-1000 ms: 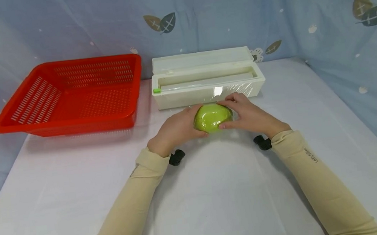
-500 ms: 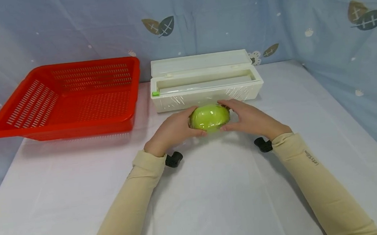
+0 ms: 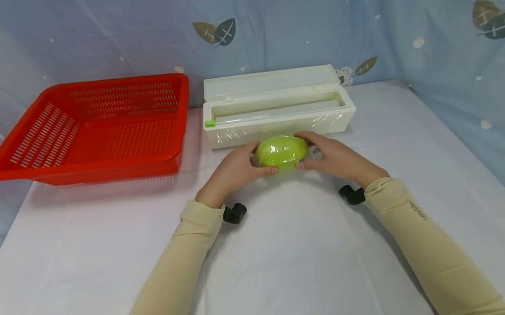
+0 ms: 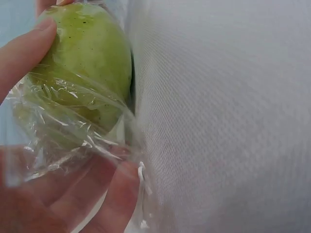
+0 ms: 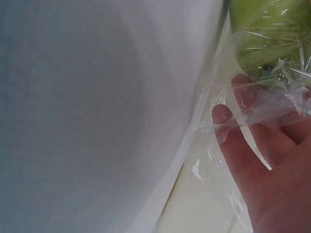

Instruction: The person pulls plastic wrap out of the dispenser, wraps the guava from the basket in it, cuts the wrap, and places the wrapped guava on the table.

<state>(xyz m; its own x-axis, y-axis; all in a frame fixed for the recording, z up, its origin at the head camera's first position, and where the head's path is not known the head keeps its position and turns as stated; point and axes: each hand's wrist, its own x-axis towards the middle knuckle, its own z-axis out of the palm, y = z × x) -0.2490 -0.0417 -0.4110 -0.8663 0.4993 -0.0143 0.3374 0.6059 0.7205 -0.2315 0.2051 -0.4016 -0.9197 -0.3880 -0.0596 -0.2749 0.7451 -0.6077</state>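
Note:
A green mango (image 3: 281,149) wrapped in clear cling film (image 4: 73,131) is held between both hands, just in front of the white box. My left hand (image 3: 235,172) grips its left end, the thumb on the near side. On the right end my right hand (image 3: 336,157) holds it the same way. The left wrist view shows small dark specks on the skin and loose, crumpled film over the left fingers. More loose film lies over the fingertips of the right hand in the right wrist view. The mango's far side is hidden in the head view.
Behind the hands stands a long white cling film box (image 3: 280,128), lid raised, a roll inside and a green slider at its left end; film clings to its front. An empty red plastic basket (image 3: 112,171) sits at the back left. White cloth (image 3: 290,265) covers the table.
The mango has moved slightly away from me, closer to the box, and has turned a little between the hands. Both hands keep hold of it. The basket and box have stayed put.

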